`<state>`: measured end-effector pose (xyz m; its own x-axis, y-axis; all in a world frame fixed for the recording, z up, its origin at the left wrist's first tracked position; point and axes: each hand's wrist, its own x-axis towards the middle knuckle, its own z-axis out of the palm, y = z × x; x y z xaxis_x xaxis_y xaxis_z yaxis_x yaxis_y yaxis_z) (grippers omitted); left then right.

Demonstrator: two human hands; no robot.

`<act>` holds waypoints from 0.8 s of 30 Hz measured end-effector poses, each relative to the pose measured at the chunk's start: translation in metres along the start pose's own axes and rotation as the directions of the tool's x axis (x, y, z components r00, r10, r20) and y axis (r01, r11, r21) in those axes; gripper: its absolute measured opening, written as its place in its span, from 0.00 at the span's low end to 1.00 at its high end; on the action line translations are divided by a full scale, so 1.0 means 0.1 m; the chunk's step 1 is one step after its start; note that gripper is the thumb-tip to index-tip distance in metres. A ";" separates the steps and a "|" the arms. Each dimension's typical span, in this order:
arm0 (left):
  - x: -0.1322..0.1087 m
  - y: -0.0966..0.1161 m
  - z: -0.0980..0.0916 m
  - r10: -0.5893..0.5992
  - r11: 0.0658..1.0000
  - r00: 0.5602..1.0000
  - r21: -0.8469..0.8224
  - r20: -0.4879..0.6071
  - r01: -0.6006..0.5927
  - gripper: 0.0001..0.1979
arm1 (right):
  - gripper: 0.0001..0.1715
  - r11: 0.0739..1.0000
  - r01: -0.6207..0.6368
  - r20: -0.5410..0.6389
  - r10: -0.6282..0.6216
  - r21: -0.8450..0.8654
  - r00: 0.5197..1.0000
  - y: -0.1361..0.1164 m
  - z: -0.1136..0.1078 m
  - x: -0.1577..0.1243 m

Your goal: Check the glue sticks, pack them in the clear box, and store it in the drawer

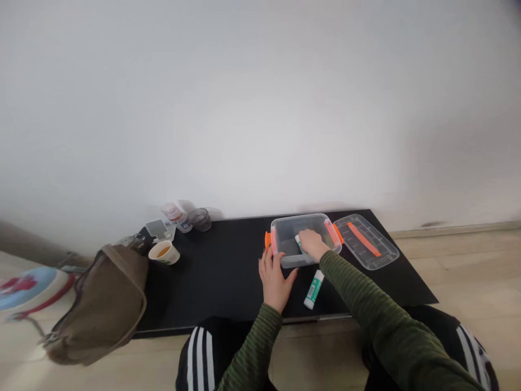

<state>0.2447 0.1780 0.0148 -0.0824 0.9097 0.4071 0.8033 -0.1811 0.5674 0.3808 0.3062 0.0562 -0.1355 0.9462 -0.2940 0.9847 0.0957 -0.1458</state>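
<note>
Box (pixel 299 261), clear plastic and uncovered, sits toward the far edge of the black table (pixel 228 271), with orange latches (pixel 267 240) standing out at both ends. Its lid (pixel 368 243) lies flat just beside it on the right, so that part is done. I judge the work to be partway along: one white-and-green tube is inside the box and one is outside.

The right hand (pixel 311 244) reaches down into the box, its fingers curled around the held tube (pixel 299 243); only one end shows past the knuckles. Whether that tube is on its way in or out, I cannot tell — one frame does not say. The left hand (pixel 274 279) rests at the near left corner, fingers spread and the tips against the box, gripping nothing that I can see, probably just steadying it.

Not yet settled: the right hand has not let go, and the loose tube (pixel 313 290) lies untouched on the table, between the box and the front edge, near the right sleeve (pixel 354 293). The lid is not on.

Well apart, at the table's left end, are a bag (pixel 101 304), a cup (pixel 165 253) of amber liquid, a bottle (pixel 178 217) and a glass (pixel 199 219) — none of them near either hand.
</note>
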 end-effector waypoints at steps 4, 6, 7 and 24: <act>-0.01 0.01 0.01 -0.004 1.000 1.000 0.022 0.003 0.004 0.22 | 0.16 1.000 0.004 -0.142 -0.002 0.015 0.990 0.02 -0.10 -0.16; -0.01 0.01 0.02 -0.006 0.999 1.000 0.031 0.004 0.006 0.22 | 0.16 0.999 -0.005 -0.214 0.013 0.037 0.977 0.04 -0.16 -0.25; -0.01 0.01 0.02 -0.007 0.999 1.000 0.034 0.004 0.007 0.21 | 0.16 0.998 0.001 -0.259 0.015 0.062 0.966 0.06 -0.18 -0.30; -0.02 -0.03 0.03 0.007 1.000 1.000 0.029 0.003 -0.007 0.13 | 0.18 0.932 -0.120 -0.110 0.166 0.342 0.980 0.31 1.13 -1.34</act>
<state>0.2446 0.1776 0.0098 -0.0749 0.9097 0.4085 0.8204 -0.1766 0.5439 0.4171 0.1478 -0.0157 0.0426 0.9770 -0.2088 0.8964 -0.1296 -0.4239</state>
